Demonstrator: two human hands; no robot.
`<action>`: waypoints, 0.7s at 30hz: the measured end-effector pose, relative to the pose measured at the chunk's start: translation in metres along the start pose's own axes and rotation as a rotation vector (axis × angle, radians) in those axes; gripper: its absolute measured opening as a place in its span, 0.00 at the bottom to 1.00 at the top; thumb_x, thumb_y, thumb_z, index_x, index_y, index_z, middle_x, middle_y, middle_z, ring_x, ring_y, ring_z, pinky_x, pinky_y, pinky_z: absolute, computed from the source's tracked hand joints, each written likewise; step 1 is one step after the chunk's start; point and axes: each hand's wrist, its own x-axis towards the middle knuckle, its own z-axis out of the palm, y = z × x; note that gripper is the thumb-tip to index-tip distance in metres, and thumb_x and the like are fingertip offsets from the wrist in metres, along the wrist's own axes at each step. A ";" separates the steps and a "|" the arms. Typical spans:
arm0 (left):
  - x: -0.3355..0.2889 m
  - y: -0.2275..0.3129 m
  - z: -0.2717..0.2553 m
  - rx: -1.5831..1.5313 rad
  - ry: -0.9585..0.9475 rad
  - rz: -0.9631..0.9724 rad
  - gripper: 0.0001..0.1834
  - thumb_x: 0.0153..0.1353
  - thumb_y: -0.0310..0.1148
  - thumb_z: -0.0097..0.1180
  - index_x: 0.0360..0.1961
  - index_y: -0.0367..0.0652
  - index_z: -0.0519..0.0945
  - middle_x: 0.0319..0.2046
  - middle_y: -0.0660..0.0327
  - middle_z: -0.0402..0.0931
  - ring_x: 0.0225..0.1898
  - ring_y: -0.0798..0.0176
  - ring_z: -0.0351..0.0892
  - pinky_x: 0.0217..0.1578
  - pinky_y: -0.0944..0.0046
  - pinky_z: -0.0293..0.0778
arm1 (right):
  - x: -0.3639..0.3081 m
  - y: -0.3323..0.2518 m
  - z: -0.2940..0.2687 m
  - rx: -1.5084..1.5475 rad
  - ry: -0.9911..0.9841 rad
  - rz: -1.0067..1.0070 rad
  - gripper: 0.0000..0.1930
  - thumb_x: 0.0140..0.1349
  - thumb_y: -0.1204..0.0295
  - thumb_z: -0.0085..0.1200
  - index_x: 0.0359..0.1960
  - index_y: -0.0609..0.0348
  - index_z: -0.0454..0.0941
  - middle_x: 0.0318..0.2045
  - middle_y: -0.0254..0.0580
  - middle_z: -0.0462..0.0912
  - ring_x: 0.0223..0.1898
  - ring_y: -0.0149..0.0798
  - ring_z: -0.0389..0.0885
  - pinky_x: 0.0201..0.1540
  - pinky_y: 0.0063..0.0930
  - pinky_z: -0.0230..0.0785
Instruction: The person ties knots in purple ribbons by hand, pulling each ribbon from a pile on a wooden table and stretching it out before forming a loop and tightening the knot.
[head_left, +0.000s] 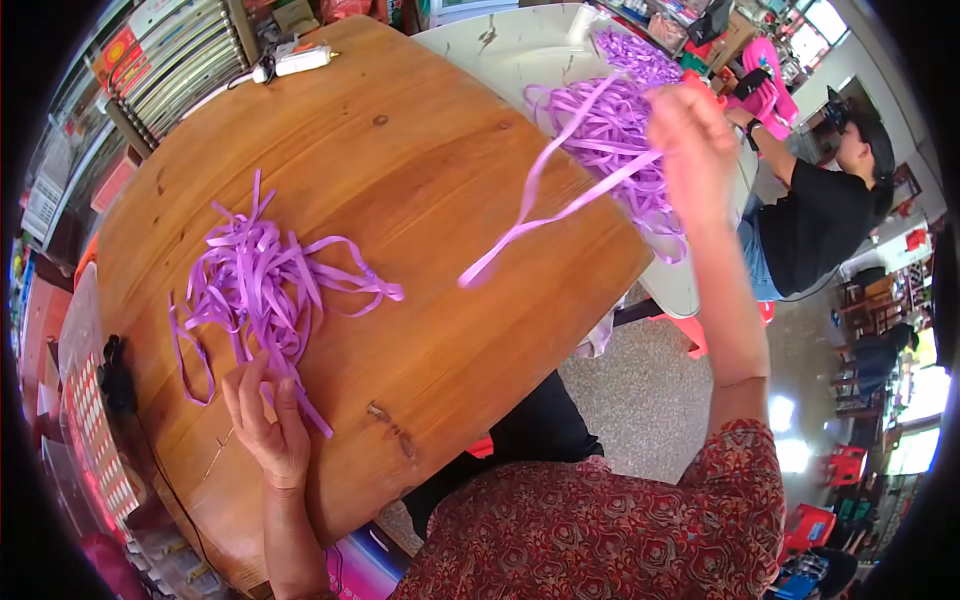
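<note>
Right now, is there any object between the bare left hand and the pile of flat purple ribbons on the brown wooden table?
Nothing visible: the left hand is at the ribbon pile, its fingers overlapping the near strands.

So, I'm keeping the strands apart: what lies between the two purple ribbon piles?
Wooden tabletop; in the head view, a ribbon strand from the right hand shows over it.

The wooden table (440, 190) bears purple ribbons (262, 282) — and a white tool (302, 62).
</note>
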 end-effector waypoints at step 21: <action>0.000 -0.005 0.008 -0.064 -0.082 0.085 0.08 0.50 0.22 0.61 0.33 0.39 0.79 0.27 0.56 0.74 0.28 0.52 0.75 0.29 0.57 0.71 | -0.069 0.049 0.127 -0.400 -0.707 -0.251 0.10 0.55 0.77 0.60 0.40 0.61 0.80 0.36 0.41 0.81 0.40 0.37 0.80 0.42 0.27 0.71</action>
